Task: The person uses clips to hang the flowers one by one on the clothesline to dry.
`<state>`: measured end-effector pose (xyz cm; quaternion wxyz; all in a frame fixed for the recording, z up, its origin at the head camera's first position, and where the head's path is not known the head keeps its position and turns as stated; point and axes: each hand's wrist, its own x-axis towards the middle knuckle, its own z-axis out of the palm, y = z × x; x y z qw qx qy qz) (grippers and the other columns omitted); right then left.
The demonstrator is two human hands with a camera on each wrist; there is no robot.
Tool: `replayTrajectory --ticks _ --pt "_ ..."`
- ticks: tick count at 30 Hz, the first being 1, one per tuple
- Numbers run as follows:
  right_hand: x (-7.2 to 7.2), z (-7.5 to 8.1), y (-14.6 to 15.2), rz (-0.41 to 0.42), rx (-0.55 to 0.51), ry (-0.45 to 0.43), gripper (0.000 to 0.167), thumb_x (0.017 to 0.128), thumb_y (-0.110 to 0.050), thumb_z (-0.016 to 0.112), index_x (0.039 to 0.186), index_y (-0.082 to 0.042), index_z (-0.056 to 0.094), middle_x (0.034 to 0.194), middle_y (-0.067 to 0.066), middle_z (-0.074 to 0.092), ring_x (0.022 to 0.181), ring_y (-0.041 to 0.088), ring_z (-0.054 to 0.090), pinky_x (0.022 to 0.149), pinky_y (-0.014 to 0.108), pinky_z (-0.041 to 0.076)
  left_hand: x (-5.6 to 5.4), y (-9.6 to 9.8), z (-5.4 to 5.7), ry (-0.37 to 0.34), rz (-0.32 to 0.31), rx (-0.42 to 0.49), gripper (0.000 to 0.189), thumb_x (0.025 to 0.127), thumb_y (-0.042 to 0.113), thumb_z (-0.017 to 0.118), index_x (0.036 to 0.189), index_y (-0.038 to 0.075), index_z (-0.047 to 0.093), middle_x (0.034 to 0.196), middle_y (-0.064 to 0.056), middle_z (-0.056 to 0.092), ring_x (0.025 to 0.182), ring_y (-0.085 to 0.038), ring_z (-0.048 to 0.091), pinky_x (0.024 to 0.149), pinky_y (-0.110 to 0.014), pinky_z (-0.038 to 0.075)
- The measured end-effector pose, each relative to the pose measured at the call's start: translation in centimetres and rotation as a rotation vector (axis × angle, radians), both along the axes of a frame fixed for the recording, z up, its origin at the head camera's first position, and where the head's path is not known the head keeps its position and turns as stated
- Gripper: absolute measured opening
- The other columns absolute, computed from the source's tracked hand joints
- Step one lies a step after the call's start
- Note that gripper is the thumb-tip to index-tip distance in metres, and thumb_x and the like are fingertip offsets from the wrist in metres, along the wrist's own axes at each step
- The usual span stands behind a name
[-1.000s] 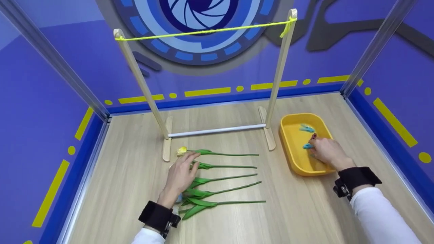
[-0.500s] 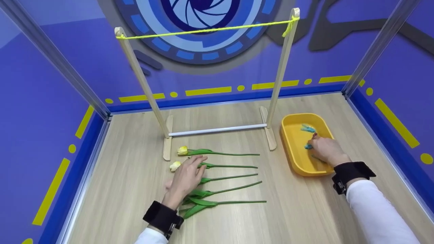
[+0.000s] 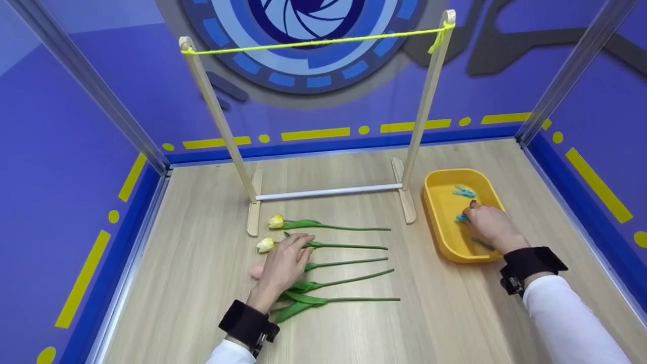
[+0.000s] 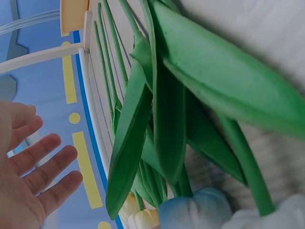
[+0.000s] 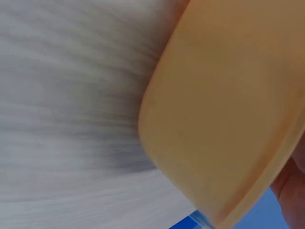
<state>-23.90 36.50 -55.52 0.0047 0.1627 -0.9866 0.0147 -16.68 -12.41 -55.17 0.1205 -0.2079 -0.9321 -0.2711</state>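
Note:
Several artificial tulips lie side by side on the table, stems to the right. In the head view, a yellow tulip point(image 3: 276, 221), a pale yellow tulip point(image 3: 265, 245) and a pink tulip point(image 3: 257, 271) show their heads. My left hand point(image 3: 283, 265) is over the middle ones, fingers extended; contact cannot be told. The left wrist view shows a blue tulip point(image 4: 195, 210) and a white tulip point(image 4: 281, 215). My right hand point(image 3: 490, 226) reaches into the yellow tray point(image 3: 438, 222), fingertips at a blue clothespin point(image 3: 461, 218) and a dark red clothespin point(image 3: 473, 203); its grip is hidden.
Another blue clothespin point(image 3: 464, 192) and a dark green clothespin point(image 3: 482, 243) lie in the tray. Behind the flowers stands a wooden frame point(image 3: 423, 108) with a yellow string point(image 3: 313, 43) tied across its posts and a white bar point(image 3: 328, 192) low down. Blue walls enclose the table.
My left hand has shifted right and slightly down across the tulips, uncovering the yellow and pink heads. My right hand stays in the tray, where a dark green clothespin now shows more fully.

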Motion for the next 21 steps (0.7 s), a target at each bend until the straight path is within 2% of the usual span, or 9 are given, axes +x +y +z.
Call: replayTrajectory --ticks 3,6,11,16,19,21 --pt "0.4 0.8 -0.5 0.003 -0.059 0.068 0.015 0.093 -0.01 0.065 0.096 0.005 0.066 0.083 0.021 0.063 0.068 0.04 0.064 0.062 0.054 0.053 0.1 0.2 0.0 -0.015 -0.008 0.026 0.027 0.097 0.018 0.063 0.123 0.012 0.069 0.118 -0.006 0.071 0.096 -0.021 0.07 0.079 -0.036 0.057" --pt "0.8 1.5 -1.2 0.005 -0.114 0.146 0.019 0.092 -0.012 0.067 0.1 0.004 0.067 0.084 0.021 0.065 0.07 0.041 0.065 0.061 0.054 0.053 0.2 0.4 0.1 -0.051 -0.012 0.059 0.027 0.098 0.019 0.062 0.123 0.013 0.069 0.116 -0.005 0.072 0.094 -0.019 0.07 0.081 -0.036 0.057" --pt "1.6 2.3 -3.1 0.02 -0.204 0.277 0.022 0.088 -0.012 0.071 0.103 0.005 0.069 0.088 0.02 0.067 0.071 0.039 0.066 0.061 0.051 0.054 0.3 0.6 0.2 -0.124 0.009 0.11 0.027 0.1 0.023 0.059 0.125 0.016 0.068 0.117 -0.004 0.072 0.104 -0.02 0.069 0.088 -0.037 0.056" --pt "2.2 2.5 -5.6 0.053 -0.286 0.428 0.024 0.085 -0.01 0.074 0.105 0.003 0.07 0.092 0.019 0.067 0.074 0.037 0.066 0.058 0.048 0.055 -0.1 0.8 -0.3 -0.155 0.008 0.127 0.028 0.1 0.021 0.06 0.124 0.012 0.068 0.117 -0.005 0.072 0.108 -0.023 0.068 0.09 -0.04 0.055" --pt "2.6 2.6 -7.4 0.074 -0.346 0.467 0.025 0.086 -0.011 0.074 0.107 0.001 0.071 0.095 0.018 0.067 0.078 0.035 0.065 0.061 0.046 0.056 -0.5 1.1 -0.7 -0.178 0.004 0.154 0.028 0.1 0.02 0.058 0.124 0.01 0.068 0.117 -0.006 0.072 0.108 -0.022 0.068 0.09 -0.04 0.055" --pt "3.0 2.6 -8.8 0.085 -0.379 0.455 0.024 0.088 -0.013 0.073 0.109 -0.001 0.071 0.095 0.015 0.065 0.08 0.031 0.063 0.065 0.043 0.056 -0.7 1.4 -1.0 -0.201 0.002 0.18 0.028 0.101 0.02 0.058 0.125 0.01 0.068 0.117 -0.006 0.072 0.107 -0.021 0.069 0.09 -0.039 0.055"
